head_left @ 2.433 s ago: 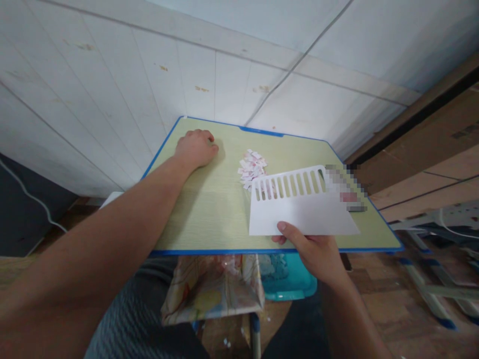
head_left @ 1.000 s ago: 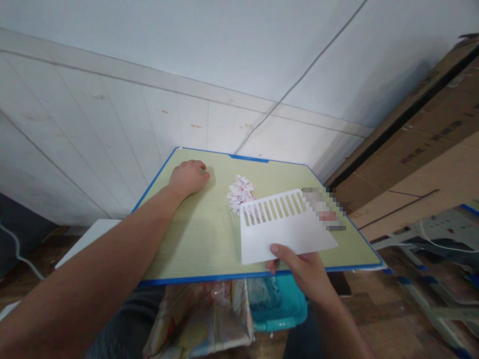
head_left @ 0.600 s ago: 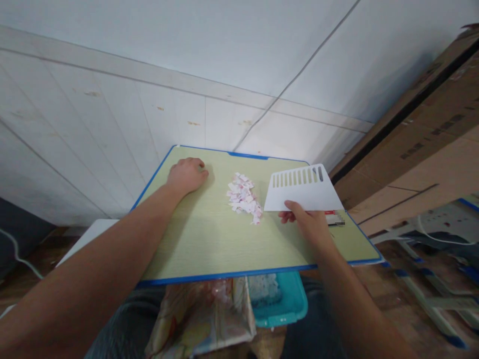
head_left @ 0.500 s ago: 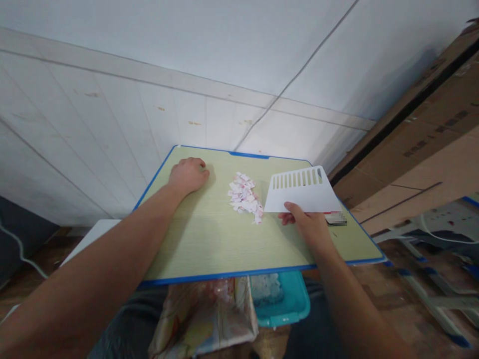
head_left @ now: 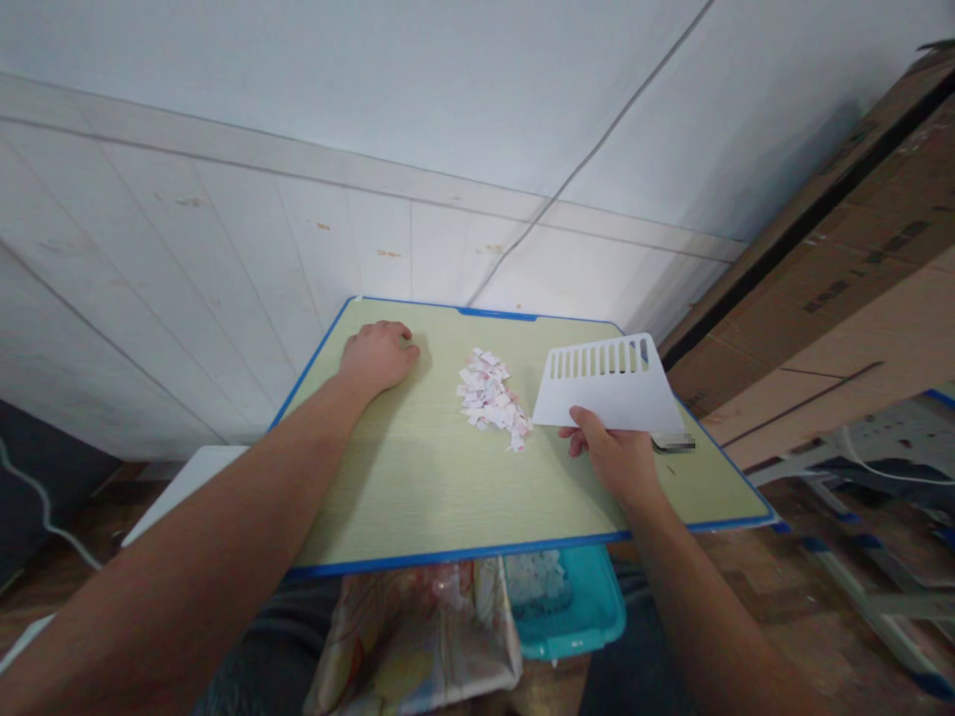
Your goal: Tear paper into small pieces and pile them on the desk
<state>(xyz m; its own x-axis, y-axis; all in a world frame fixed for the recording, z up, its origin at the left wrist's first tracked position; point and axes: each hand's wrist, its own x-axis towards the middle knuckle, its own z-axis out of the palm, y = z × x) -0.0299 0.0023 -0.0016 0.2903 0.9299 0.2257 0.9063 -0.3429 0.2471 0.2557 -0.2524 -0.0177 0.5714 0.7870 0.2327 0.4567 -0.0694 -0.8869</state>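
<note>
My right hand grips a flat white plastic sheet with a row of slots along its far edge, thumb on top and fingers underneath. The sheet is over the right part of a pale green tabletop with a blue rim. Just left of the sheet lies a loose pile of small white and pinkish paper pieces. On the far left of the tabletop rests my left hand, palm down, fingers loosely bent, thumb apart, nothing visibly held. A dark-edged object with a blurred-out part lies partly hidden beyond my right hand.
Below the table's near edge are a turquoise plastic basket with pale pieces inside and an open patterned bag. A white wall with a grey cable stands behind. Cardboard boxes rise on the right.
The whole view has shifted slightly. A thin red strip seen before under the sheet's near edge is now hidden. Both hands and the paper pile stay nearly where they were.
</note>
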